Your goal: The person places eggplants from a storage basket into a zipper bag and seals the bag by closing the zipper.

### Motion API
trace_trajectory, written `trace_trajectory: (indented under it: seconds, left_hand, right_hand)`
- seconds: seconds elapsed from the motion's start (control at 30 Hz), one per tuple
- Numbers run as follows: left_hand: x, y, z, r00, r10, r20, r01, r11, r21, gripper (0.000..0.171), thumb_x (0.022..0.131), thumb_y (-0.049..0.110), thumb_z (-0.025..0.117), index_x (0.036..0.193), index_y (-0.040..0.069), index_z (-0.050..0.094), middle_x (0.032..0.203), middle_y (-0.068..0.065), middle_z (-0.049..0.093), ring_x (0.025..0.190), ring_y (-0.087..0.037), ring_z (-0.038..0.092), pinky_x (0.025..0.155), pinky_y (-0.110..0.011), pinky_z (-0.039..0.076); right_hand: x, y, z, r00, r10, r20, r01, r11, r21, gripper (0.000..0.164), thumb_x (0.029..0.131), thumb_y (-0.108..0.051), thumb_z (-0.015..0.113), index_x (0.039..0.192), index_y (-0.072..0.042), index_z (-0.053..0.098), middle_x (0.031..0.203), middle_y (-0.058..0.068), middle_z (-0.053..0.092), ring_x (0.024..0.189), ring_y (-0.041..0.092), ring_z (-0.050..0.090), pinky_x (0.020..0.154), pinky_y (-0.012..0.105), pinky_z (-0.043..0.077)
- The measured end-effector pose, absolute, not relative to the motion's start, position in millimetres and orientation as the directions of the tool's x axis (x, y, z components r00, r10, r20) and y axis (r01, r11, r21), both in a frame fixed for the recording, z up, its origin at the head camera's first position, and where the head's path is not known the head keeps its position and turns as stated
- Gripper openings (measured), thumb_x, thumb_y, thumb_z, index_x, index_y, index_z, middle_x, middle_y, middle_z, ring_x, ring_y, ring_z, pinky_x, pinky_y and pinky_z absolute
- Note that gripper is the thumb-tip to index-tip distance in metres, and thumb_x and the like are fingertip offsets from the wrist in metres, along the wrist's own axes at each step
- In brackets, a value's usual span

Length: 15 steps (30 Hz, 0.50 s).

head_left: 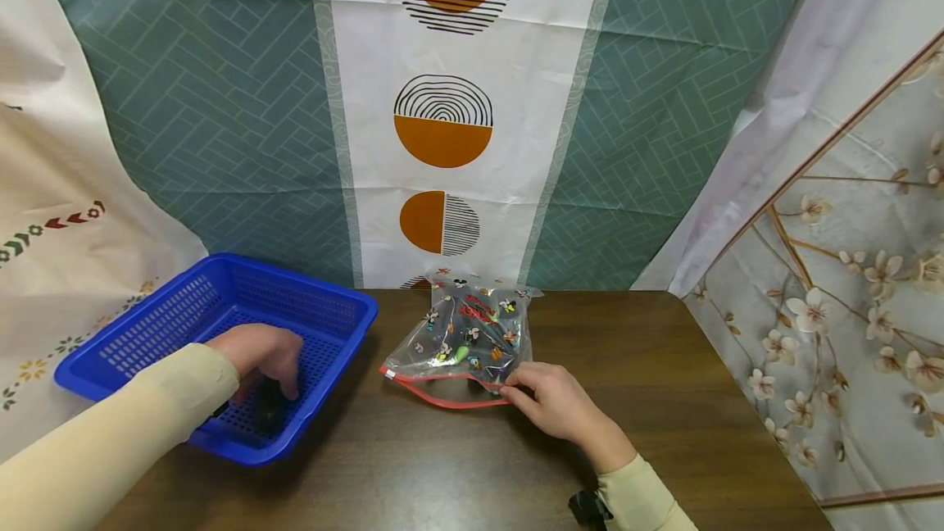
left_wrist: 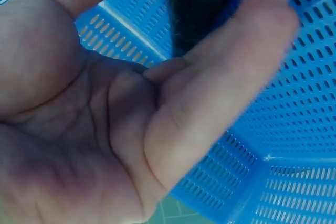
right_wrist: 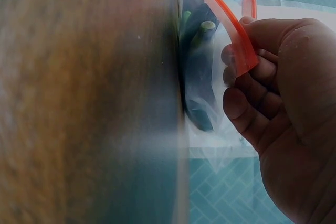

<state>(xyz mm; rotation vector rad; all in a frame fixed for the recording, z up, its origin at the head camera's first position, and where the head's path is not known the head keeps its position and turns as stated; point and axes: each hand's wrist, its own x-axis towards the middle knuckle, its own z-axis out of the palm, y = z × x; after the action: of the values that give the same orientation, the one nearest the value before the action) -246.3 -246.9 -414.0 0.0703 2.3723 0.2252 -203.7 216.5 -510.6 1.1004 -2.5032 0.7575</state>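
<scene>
My left hand (head_left: 269,355) reaches down into the blue plastic basket (head_left: 347,322). Its thumb and fingers straddle a dark, rounded vegetable (head_left: 270,410), whose dark side (left_wrist: 197,9) also shows between them in the left wrist view. With my right hand (head_left: 556,400) I pinch the red zip edge (right_wrist: 236,40) of a clear printed zip bag (head_left: 479,338) at its right end. The bag's mouth gapes toward me. Inside lie dark, long vegetables (right_wrist: 199,72) with pale green stem ends, partly hidden by the printed film.
The basket stands at the left of a brown wooden table (head_left: 413,474), against a cream printed cloth (head_left: 81,252). A green and white patterned curtain (head_left: 243,105) hangs behind the table. At the right is a flowered cloth (head_left: 848,334). A black strap (head_left: 588,506) is at my right wrist.
</scene>
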Motion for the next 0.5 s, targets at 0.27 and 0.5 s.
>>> trace_trajectory:
  seconds: [0.27, 0.5]
  left_hand:
    - [-245.0, -246.3, -423.3, -0.780, 0.188, -0.598, 0.059, 0.972, 0.228, 0.034, 0.091, -0.007, 0.086, 0.110, -0.011, 0.057, 0.101, -0.035, 0.068, 0.067, -0.048, 0.076, 0.059, -0.051, 0.068]
    - [-248.5, -245.9, -423.1, -0.791, 0.162, -0.590, 0.039, 0.976, 0.215, 0.033, 0.093, -0.009, 0.079, 0.116, -0.013, 0.056, 0.098, -0.038, 0.066, 0.066, -0.047, 0.075, 0.059, -0.052, 0.067]
  right_hand:
    - [-204.0, 216.3, -511.3, -0.651, -0.592, 0.475, -0.756, 0.562, -0.336, 0.010, 0.100, -0.016, 0.086, 0.097, -0.021, 0.078, 0.089, -0.013, 0.071, 0.076, -0.001, 0.060, 0.068, 0.025, 0.056]
    - [-203.9, 216.9, -511.5, -0.649, -0.587, 0.483, -0.757, 0.562, -0.334, 0.011, 0.100, -0.015, 0.086, 0.096, -0.021, 0.078, 0.088, -0.013, 0.070, 0.075, -0.001, 0.058, 0.066, 0.024, 0.055]
